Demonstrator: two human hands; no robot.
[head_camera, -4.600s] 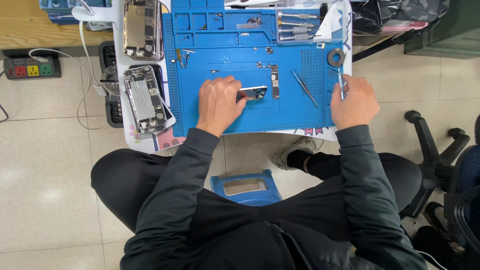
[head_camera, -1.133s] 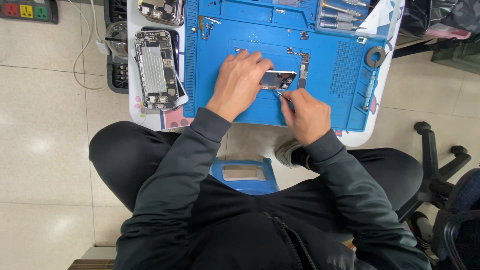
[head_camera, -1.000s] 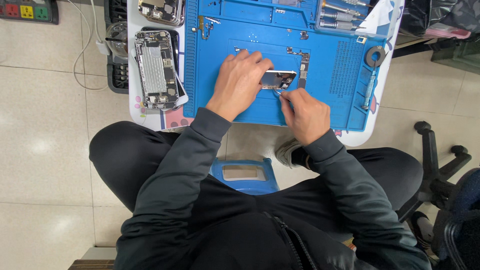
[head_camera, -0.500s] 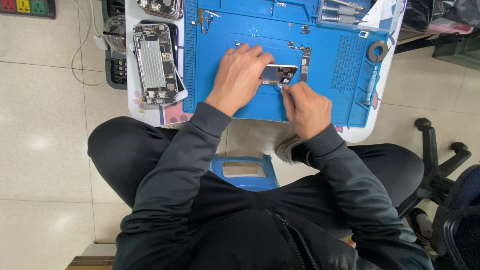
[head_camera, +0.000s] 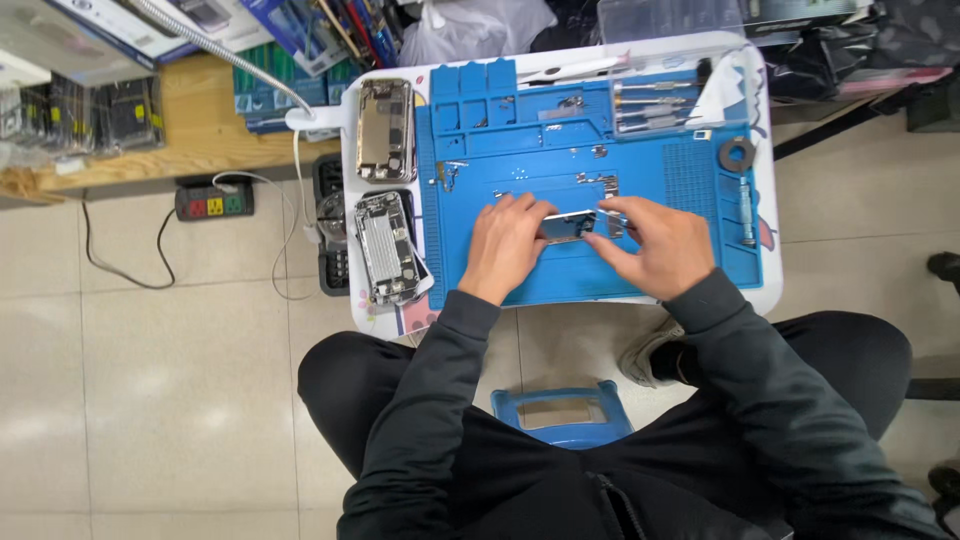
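A small metal phone part (head_camera: 570, 226) sits at the middle of the blue work mat (head_camera: 690, 180), held between both hands just above or on the mat; which of the two cannot be told. The left hand (head_camera: 508, 245) closes its fingertips on the part's left end, thumb below and fingers above. The right hand (head_camera: 655, 245) pinches its right end with thumb and forefinger; whether a thin tool is also in those fingers cannot be told, since the hand covers that spot.

Judging from how things lie, the work looks to be somewhere in the middle. Tiny screws and bits (head_camera: 600, 182) lie loose on the mat just above the hands, which suggests pieces are already off. A row of screwdrivers (head_camera: 655, 105) rests in the mat's upper right tray, none of them clearly in hand. A dark ring (head_camera: 737, 155) and a slim tool (head_camera: 747, 210) lie near the mat's right edge.

To the left of the mat, on the white table (head_camera: 770, 290), two opened phone shells lie face up: one shell (head_camera: 385, 130) higher up, the other shell (head_camera: 387, 248) lower and tilted slightly. Both are bare inside, so reassembly appears not yet done.

Beyond the table, a power strip (head_camera: 214, 200) sits on the tiled floor, and a blue stool (head_camera: 560, 412) shows between the person's knees.
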